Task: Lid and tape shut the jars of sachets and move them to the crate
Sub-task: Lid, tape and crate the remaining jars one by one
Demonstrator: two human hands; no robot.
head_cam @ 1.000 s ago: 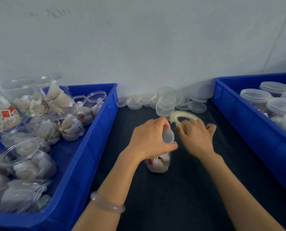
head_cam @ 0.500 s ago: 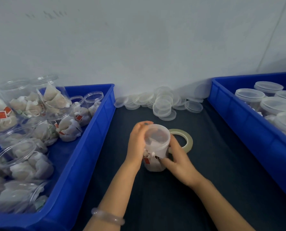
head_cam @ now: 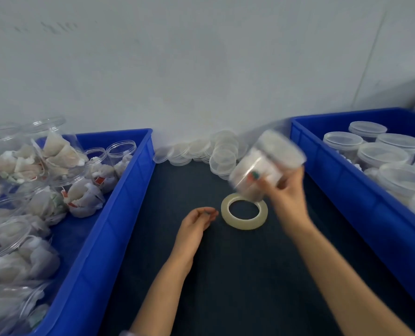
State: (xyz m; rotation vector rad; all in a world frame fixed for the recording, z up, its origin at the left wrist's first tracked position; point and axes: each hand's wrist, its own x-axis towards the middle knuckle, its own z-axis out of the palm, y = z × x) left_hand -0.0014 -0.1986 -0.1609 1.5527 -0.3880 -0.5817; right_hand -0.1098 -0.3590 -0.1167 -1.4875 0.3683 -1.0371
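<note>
I see a dark mat running between two blue crates below a pale wall. Over it the right hand grips a lidded jar of sachets, tilted and blurred, in the air above the tape roll and near the right crate. The left hand lies on the mat just left of the roll, fingers loosely curled, holding nothing.
</note>
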